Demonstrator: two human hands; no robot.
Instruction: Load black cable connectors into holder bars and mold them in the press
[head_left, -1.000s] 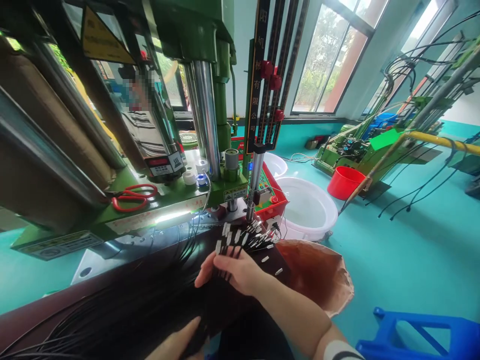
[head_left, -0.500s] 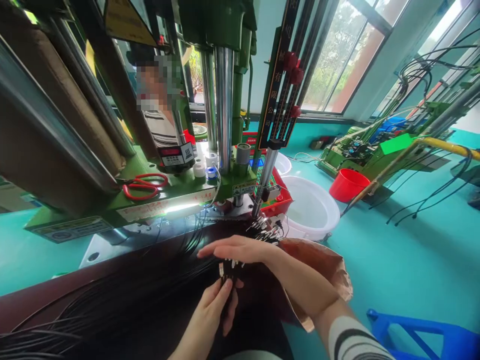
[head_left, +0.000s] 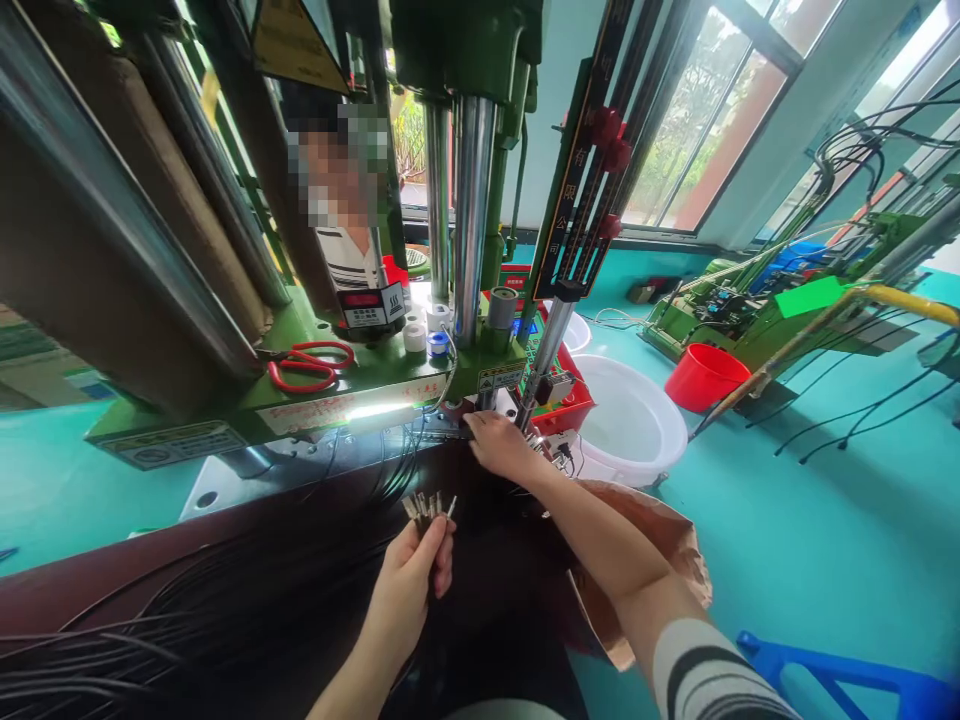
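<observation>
My left hand point(head_left: 416, 565) is closed around a bundle of thin black cables, whose silvery metal connector ends point(head_left: 429, 507) stick up above the thumb in a loose fan. Out at the front edge of the green press is my right hand point(head_left: 502, 447), palm down with its fingers bent together. What those fingertips hold, if anything, is hidden. Beside that wrist, more metal connector ends point(head_left: 559, 458) lie at the bench edge. Many loose black cables point(head_left: 217, 610) spread over the dark red bench to the left of my left hand.
Red-handled scissors point(head_left: 311, 366) lie on the press base point(head_left: 247, 400), near several tape rolls point(head_left: 415, 335). A brown paper bag point(head_left: 675, 540) stands at the right, below a white tub point(head_left: 637, 415) and a red bucket point(head_left: 705, 375). A person stands behind the press.
My right hand has moved up and away from above the bundle to the press edge, its flat fingers now bent. My left hand has shifted slightly left with the cables, the connector ends now uncovered.
</observation>
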